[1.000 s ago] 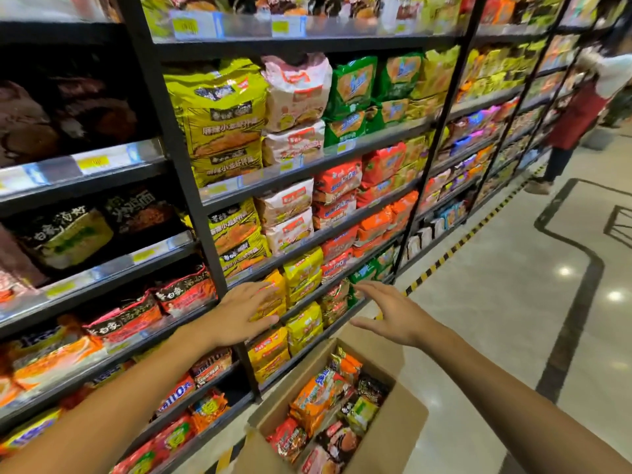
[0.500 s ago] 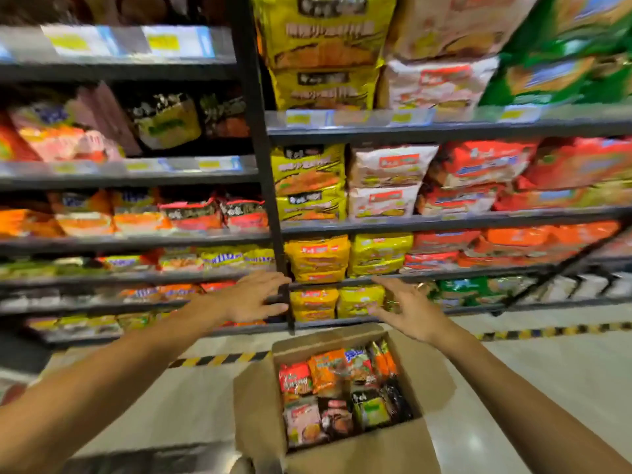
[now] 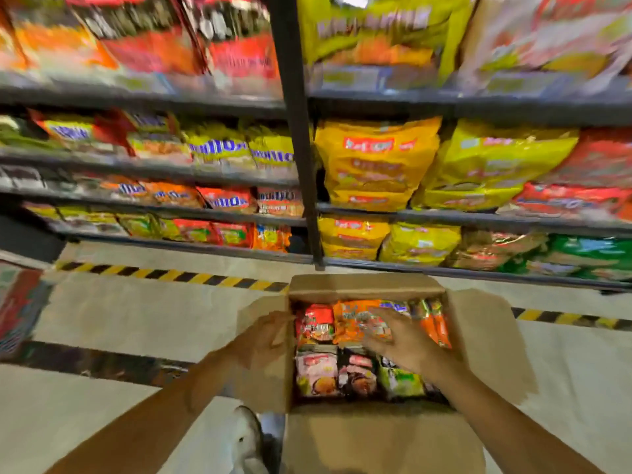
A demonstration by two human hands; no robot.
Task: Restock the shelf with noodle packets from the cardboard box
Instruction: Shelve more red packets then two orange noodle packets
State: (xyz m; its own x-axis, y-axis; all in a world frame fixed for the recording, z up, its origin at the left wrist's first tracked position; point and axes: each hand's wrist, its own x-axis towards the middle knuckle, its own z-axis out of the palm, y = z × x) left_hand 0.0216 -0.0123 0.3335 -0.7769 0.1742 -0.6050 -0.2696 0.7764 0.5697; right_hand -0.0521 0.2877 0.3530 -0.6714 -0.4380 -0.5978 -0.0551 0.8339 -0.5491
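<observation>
Both hands lowered from shelf (image 3: 478, 218), right hand (image 3: 400, 336) over cardboard box (image 3: 478, 340)

The cardboard box (image 3: 478, 336) was plain brown; its noodle packets (image 3: 352, 323) showed red, orange, pink and green. Yellow-and-black striped tape (image 3: 171, 275) crossed the pale floor (image 3: 136, 319).
</observation>
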